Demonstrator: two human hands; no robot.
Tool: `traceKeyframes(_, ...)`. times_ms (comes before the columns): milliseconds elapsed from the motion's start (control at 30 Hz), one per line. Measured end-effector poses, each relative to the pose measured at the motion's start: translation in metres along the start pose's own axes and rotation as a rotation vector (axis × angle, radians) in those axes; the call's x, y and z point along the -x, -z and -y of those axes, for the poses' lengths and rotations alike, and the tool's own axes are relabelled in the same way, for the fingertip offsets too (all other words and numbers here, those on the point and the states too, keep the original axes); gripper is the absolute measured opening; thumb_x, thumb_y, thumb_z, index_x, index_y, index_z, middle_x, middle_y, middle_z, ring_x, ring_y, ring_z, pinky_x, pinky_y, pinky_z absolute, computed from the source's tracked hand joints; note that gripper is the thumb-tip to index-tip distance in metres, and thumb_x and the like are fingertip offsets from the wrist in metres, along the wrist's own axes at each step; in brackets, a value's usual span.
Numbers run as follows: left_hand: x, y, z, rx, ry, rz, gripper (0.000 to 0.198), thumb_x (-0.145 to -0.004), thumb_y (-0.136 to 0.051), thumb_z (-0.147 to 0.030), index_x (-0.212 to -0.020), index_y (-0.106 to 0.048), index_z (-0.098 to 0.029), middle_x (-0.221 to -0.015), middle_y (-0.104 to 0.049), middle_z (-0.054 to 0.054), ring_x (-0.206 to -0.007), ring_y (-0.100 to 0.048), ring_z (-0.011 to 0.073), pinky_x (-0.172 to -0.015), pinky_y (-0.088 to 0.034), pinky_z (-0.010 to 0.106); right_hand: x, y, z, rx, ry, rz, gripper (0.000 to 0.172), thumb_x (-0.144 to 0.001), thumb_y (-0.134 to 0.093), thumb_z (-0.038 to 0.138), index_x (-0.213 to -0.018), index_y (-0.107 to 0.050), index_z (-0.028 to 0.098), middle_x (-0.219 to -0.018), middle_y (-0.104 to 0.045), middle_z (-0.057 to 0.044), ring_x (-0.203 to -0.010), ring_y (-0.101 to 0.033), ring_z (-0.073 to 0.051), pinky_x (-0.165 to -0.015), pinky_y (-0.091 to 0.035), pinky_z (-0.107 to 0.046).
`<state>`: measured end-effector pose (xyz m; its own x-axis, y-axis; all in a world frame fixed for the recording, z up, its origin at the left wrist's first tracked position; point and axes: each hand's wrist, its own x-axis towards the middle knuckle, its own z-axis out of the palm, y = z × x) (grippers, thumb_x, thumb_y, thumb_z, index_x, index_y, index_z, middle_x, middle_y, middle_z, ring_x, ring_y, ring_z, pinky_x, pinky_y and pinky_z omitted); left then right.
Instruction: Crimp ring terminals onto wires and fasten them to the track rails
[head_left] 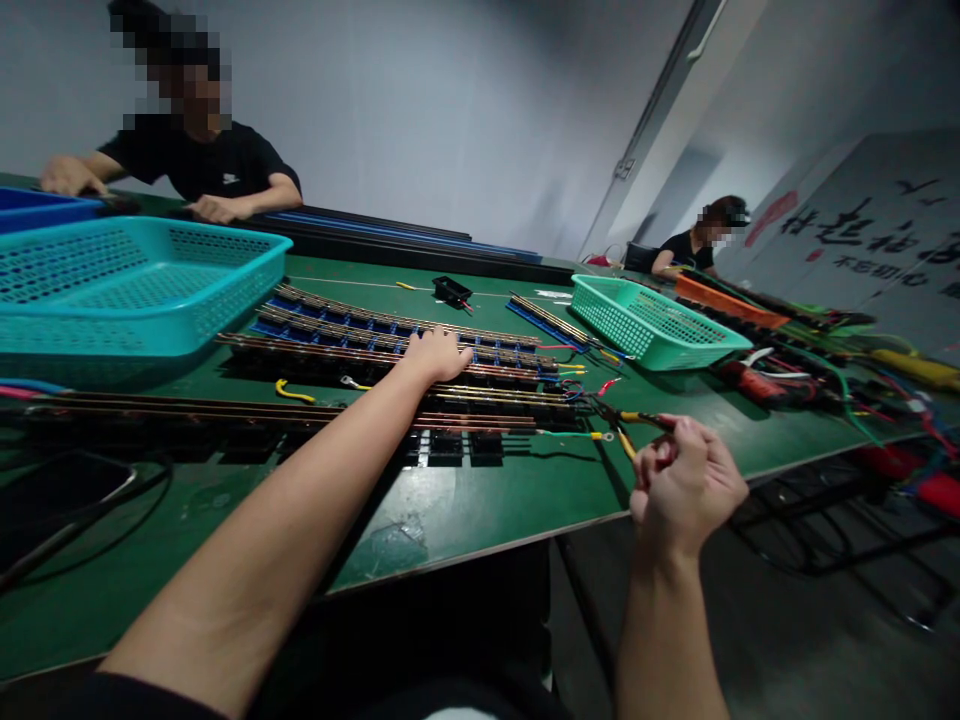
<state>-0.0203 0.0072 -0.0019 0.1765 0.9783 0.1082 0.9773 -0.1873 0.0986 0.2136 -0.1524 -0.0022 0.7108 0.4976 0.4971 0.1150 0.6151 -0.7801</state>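
Long dark strips with copper-coloured rails (495,420) lie side by side across the green table (450,505), some with blue bases (375,328). My left hand (437,356) lies over the middle of these strips, its fingers curled down around one of them. My right hand (686,480) grips the yellow-and-dark handles of a pair of pliers (628,425). The plier jaws are at the right ends of the strips, by the short wires; whether they bite on anything I cannot tell. A green wire with a ring terminal (600,436) sticks out below the jaws.
A turquoise basket (150,335) stands at left, a pale green basket (667,350) at right. Between them lie a short railed strip (551,322) and a small black box (452,291). A co-worker (202,170) sits opposite; another person (694,245) sits far right. Power tools (772,385) lie rightward.
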Motion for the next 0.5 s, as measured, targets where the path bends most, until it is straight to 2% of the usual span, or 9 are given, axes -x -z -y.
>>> traceKeyframes(133,0.001,0.002,-0.001,0.010,0.000,0.011,0.064,-0.088,-0.023,-0.052,-0.129,-0.050,-0.011,-0.137,-0.045,0.021,-0.121,-0.046,0.0342,-0.098,-0.035,0.050,-0.006,-0.002,0.002,0.011,0.027,-0.003,0.017,-0.076,-0.064,0.030,-0.073,-0.063,0.014,-0.044,-0.041,0.009,-0.032,-0.032,-0.003,-0.029,-0.024,-0.017)
traceKeyframes(267,0.001,0.002,-0.001,0.017,0.008,0.016,0.065,-0.088,-0.022,-0.054,-0.129,-0.050,-0.013,-0.138,-0.045,0.019,-0.122,-0.045,0.0337,-0.098,-0.034,0.049,-0.011,-0.002,-0.007,0.024,0.009,0.034,0.019,-0.076,-0.065,0.033,-0.074,-0.062,0.015,-0.043,-0.040,0.009,-0.032,-0.032,-0.004,-0.030,-0.026,-0.018)
traceKeyframes(400,0.000,0.000,-0.001,0.011,0.008,0.013,0.063,-0.088,-0.023,-0.053,-0.128,-0.051,-0.013,-0.136,-0.046,0.019,-0.122,-0.045,0.0336,-0.098,-0.034,0.049,-0.014,-0.001,-0.020,0.143,-0.038,0.145,0.026,-0.075,-0.065,0.039,-0.068,-0.060,0.015,-0.040,-0.040,0.009,-0.032,-0.033,-0.005,-0.032,-0.025,-0.019)
traceKeyframes(500,0.000,0.000,0.000,0.005,0.001,0.008,0.063,-0.088,-0.022,-0.053,-0.127,-0.052,-0.012,-0.134,-0.047,0.020,-0.120,-0.046,0.0339,-0.097,-0.035,0.049,-0.014,0.000,-0.023,0.302,0.051,0.246,0.028,-0.075,-0.065,0.038,-0.062,-0.059,0.014,-0.044,-0.044,0.006,-0.038,-0.036,-0.005,-0.037,-0.027,-0.019)
